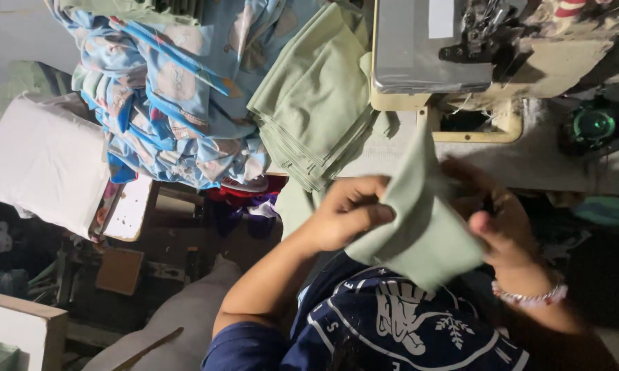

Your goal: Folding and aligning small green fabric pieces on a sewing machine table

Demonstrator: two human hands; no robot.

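Above the lap, short of the sewing machine (453, 48), left hand (347, 213) and right hand (495, 230) pinch a green fabric piece (426, 227) — fingers closed on opposite edges; keeping those edges aligned and taut would serve best.

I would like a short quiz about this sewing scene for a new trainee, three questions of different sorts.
1. True or false: both hands hold the green cloth piece.
2. What lies left of the green cloth stack? A) blue printed fabric B) scissors C) a cup
3. Which wrist wears a bead bracelet?

Key: 1 true, left hand and right hand both grip it. 2 A, blue printed fabric. 3 right.
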